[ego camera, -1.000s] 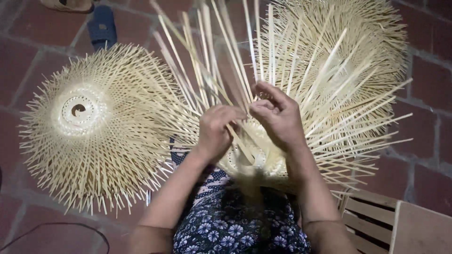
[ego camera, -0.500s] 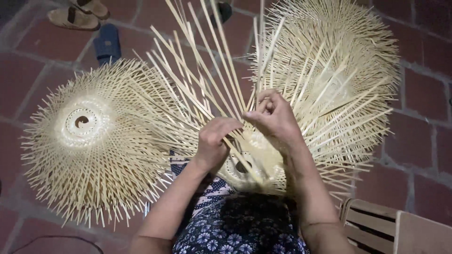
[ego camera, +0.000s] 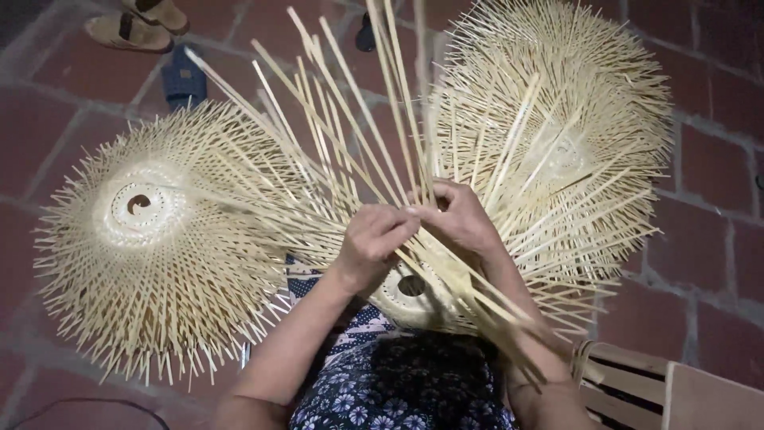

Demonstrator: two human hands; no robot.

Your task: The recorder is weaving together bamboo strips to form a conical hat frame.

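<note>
Bamboo everywhere in this one. Over at 9 o'clock a finished woven bamboo disc (ego camera: 147, 247) lies flat on the red brick floor (ego camera: 716, 263), a round piece with a small hole in its middle and splints sticking out all around the rim. Up at 11 o'clock there's a pair of tan sandals (ego camera: 139, 24) and a dark blue slipper (ego camera: 183, 76) on the bricks.

Dead centre, the piece being woven (ego camera: 414, 291) sits on the person's lap, right over the blue floral clothing (ego camera: 398, 382), with long loose bamboo splints (ego camera: 350, 127) fanning up toward 12 o'clock. The left hand (ego camera: 374, 239) is curled closed around a few of those splints, fingers bent over them. Touching it on the right, the right hand (ego camera: 458, 219) is also closed, pinching splints between thumb and fingers, and some strips run across its wrist toward 5 o'clock.

Behind the hands at 1 to 2 o'clock lies another woven disc (ego camera: 573, 135), same spiky look. Down at 4 o'clock, just beside the right forearm, the corner of a wooden slatted crate (ego camera: 637, 382) shows.
</note>
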